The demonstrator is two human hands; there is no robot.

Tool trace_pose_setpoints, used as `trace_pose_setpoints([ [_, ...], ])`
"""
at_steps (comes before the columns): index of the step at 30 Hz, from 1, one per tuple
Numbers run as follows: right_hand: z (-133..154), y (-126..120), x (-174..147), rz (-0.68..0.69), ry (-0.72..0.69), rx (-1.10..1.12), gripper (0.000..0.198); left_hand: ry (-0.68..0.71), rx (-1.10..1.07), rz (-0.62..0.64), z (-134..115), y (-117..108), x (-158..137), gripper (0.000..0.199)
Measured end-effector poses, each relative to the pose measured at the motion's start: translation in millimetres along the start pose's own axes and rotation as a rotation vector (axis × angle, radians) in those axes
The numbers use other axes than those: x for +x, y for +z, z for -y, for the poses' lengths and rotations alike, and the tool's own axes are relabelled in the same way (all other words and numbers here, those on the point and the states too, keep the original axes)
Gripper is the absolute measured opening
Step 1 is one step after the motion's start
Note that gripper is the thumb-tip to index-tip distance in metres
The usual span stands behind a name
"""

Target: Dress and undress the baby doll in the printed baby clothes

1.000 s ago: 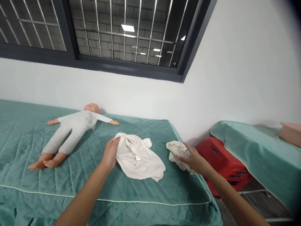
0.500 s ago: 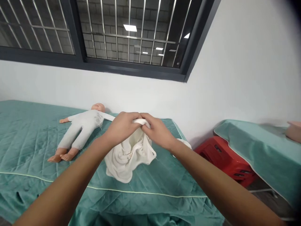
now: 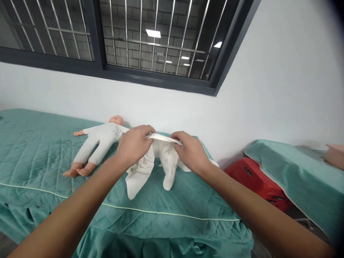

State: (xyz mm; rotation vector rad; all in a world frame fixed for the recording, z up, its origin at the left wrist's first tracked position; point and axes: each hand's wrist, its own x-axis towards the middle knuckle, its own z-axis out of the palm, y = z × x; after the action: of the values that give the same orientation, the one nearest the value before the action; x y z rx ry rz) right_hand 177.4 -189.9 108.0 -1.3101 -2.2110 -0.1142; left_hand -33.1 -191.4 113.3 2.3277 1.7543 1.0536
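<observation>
White baby pants (image 3: 168, 161) hang from my two hands over the bed, with two leg-like parts drooping toward the cover. My left hand (image 3: 135, 142) is closed on the left end of their rolled top edge, and my right hand (image 3: 192, 149) pinches the right end. Between the hands that edge is pulled nearly straight. To the left, a baby doll (image 3: 100, 133) in a pale suit lies on its back, its bare feet toward me. My left hand hides one of the doll's arms.
A green quilted cover (image 3: 48, 143) spreads over the bed, which stands against a white wall below a barred window (image 3: 161, 43). Another piece of white cloth (image 3: 214, 163) shows beyond my right wrist. Red plastic stools (image 3: 255, 182) and a second green-covered bed (image 3: 295, 168) are at the right.
My hands have moved apart, stretching the top edge of the pants between them. The bunched cloth has dropped open into two hanging parts. The view has shifted slightly.
</observation>
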Motion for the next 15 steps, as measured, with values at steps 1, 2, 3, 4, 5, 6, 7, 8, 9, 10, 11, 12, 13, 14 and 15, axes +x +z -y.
trace_pose_setpoints([
  [1, 5, 1, -2, 0.004, 0.002, -0.046, 0.026, 0.009, -0.012, 0.006, -5, -1, 1, 0.026],
  [2, 11, 2, -3, 0.009, -0.003, -0.102, 0.024, 0.018, -0.014, 0.018, -11, -1, 2, 0.027],
  [3, 18, 2, -4, 0.019, -0.011, -0.162, 0.023, 0.024, -0.008, 0.028, -17, 0, 2, 0.029],
  [4, 23, 3, -4, 0.029, -0.020, -0.224, 0.023, 0.031, 0.002, 0.033, -23, 1, 2, 0.031],
  [5, 29, 4, -4, 0.039, -0.025, -0.282, 0.024, 0.037, 0.011, 0.032, -28, 2, 2, 0.033],
  [6, 33, 5, -4, 0.049, -0.026, -0.329, 0.025, 0.039, 0.017, 0.029, -32, 4, 1, 0.034],
  [7, 37, 6, -4, 0.061, -0.022, -0.363, 0.024, 0.037, 0.020, 0.027, -35, 6, 0, 0.035],
  [8, 40, 8, -4, 0.076, -0.013, -0.383, 0.023, 0.037, 0.018, 0.031, -38, 9, -2, 0.034],
  [9, 42, 10, -4, 0.094, -0.001, -0.391, 0.023, 0.040, 0.011, 0.037, -40, 11, -4, 0.033],
  [10, 43, 12, -4, 0.113, 0.011, -0.391, 0.024, 0.044, 0.003, 0.045, -41, 13, -6, 0.033],
  [11, 44, 13, -4, 0.129, 0.021, -0.386, 0.026, 0.048, -0.004, 0.055, -41, 16, -8, 0.033],
  [12, 44, 14, -5, 0.141, 0.027, -0.377, 0.028, 0.053, -0.008, 0.066, -41, 17, -10, 0.034],
  [13, 43, 15, -5, 0.154, 0.022, -0.362, 0.029, 0.057, -0.008, 0.077, -39, 19, -12, 0.035],
  [14, 41, 14, -6, 0.174, 0.007, -0.340, 0.029, 0.061, 0.000, 0.090, -36, 20, -14, 0.037],
  [15, 38, 12, -8, 0.207, -0.016, -0.309, 0.028, 0.064, 0.016, 0.103, -32, 21, -16, 0.038],
])
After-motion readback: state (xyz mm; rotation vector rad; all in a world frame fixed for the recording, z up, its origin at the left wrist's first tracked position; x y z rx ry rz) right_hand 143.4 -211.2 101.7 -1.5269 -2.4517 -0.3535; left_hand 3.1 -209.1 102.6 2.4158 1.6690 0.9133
